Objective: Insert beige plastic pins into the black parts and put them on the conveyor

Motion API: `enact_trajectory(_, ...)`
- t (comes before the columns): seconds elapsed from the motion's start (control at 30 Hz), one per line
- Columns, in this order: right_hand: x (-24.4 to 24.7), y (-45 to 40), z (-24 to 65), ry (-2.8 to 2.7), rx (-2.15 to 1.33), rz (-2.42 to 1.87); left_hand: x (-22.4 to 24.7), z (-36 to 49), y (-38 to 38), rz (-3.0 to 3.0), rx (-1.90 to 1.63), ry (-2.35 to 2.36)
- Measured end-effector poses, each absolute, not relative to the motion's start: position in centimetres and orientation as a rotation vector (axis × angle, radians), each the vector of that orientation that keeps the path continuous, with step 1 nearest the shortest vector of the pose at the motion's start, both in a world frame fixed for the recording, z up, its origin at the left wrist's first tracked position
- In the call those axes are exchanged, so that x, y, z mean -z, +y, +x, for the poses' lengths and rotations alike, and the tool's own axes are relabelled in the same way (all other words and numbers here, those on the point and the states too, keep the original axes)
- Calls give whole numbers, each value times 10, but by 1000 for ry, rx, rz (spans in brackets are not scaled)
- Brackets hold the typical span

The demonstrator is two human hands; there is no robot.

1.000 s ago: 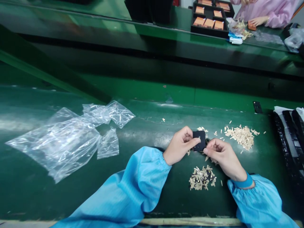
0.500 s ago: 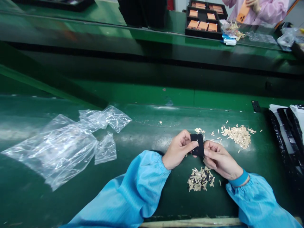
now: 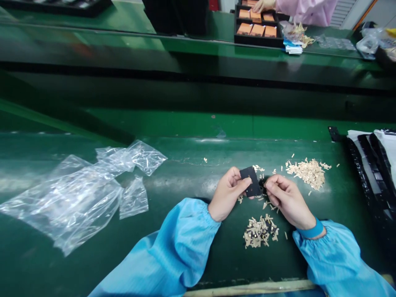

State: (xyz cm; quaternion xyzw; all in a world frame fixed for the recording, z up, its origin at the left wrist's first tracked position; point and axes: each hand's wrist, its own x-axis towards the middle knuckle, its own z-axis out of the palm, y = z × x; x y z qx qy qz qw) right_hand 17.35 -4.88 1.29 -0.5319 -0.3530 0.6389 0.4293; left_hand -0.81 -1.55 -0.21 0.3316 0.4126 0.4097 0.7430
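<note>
A thin black rectangular plate (image 3: pixel 251 181) with small holes is pinched between the thumb and fingers of my left hand (image 3: pixel 228 190). Just right of its edge, my right hand (image 3: pixel 287 199) has thumb and forefinger pressed together; whatever is between them is too small to name. Small pale strips lie under and around both hands. Below them sits a pile of pale strips mixed with dark bits (image 3: pixel 260 232). Farther right is a larger heap of pale strips (image 3: pixel 309 173).
Clear plastic bags (image 3: pixel 83 198) lie on the left of the green bench. Black-edged sheets (image 3: pixel 368 165) are stacked at the right, near a small black plate (image 3: pixel 333 133). Across the raised shelf, a co-worker's hand (image 3: pixel 262 5) reaches into a black tray (image 3: pixel 258 40) of orange pieces.
My right hand has come away from the black plate's edge, and the plate has tilted and shifted slightly left. The co-worker's hand has moved to the tray.
</note>
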Motion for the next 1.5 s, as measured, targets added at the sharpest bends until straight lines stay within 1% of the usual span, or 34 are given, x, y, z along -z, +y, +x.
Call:
enact_trajectory(0.53,-17,-52,172,-1045,-1583,-1363,5,-8,-17,784,-897,910)
enact_trajectory(0.7,-15,-51,174,-1042,-1578,-1382,7,-10,-14,852,-981,972)
enact_trajectory(0.93,-17,-51,173,-1087,-1502,-1423,6,-13,-10,889,-1067,952)
enact_trajectory(1.4,-15,-51,171,-1175,-1430,-1439,5,-15,-12,966,-1076,994)
enact_trajectory(1.5,-14,-54,170,-1233,-1367,-1419,4,-14,-13,975,-1067,1021)
